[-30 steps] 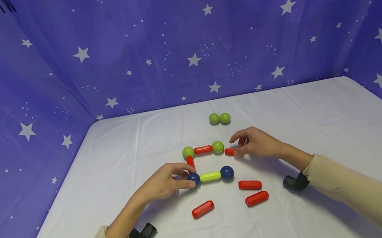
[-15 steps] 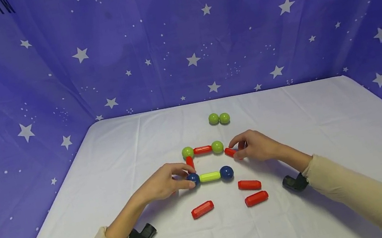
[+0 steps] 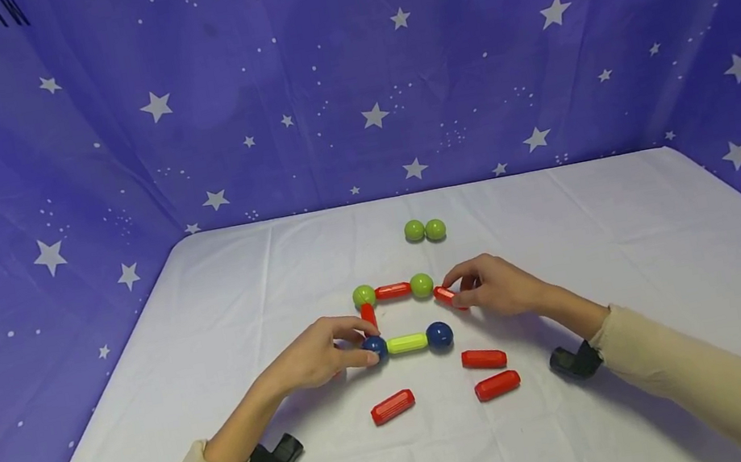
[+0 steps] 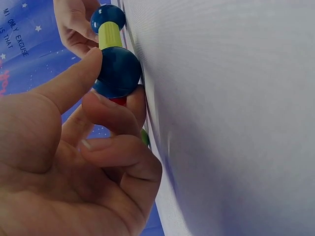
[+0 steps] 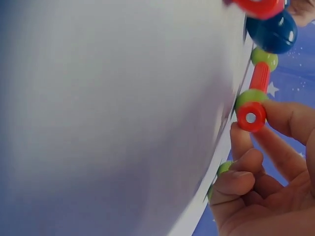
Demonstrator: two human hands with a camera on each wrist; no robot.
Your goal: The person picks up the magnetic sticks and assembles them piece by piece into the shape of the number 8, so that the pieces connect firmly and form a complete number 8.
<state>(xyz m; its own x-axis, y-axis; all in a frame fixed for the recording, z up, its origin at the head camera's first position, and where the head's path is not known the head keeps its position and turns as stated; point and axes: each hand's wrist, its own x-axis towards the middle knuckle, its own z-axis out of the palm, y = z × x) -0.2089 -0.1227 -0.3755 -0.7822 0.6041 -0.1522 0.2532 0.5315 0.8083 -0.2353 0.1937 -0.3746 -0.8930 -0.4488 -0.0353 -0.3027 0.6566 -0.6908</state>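
My left hand [image 3: 321, 354] pinches a blue ball [image 3: 377, 347] between thumb and fingers. From that ball a yellow-green magnetic rod [image 3: 407, 343] runs right to a second blue ball [image 3: 439, 335]. A red rod [image 3: 368, 316] leads back to a green ball [image 3: 363, 296], partly hidden by my fingers. Another red rod [image 3: 393, 291] joins it to the green ball on the right [image 3: 421, 285]. My right hand [image 3: 500, 284] pinches a slanted red rod [image 3: 446, 296], its far tip right at that ball. A silver disc shows in the rod's near end [image 5: 251, 117] in the right wrist view.
Two loose green balls [image 3: 425, 231] lie side by side farther back. Nearer me are two red rods [image 3: 484, 359] on the right and a single red rod [image 3: 393, 407] in front of my left hand. A white cloth [image 3: 242, 301] covers the table; a starry purple curtain [image 3: 318, 92] hangs behind.
My right hand has shifted slightly left and toward me. The red rod in it has turned from nearly level to slanted, its tip closer to the right green ball. My left hand stays put.
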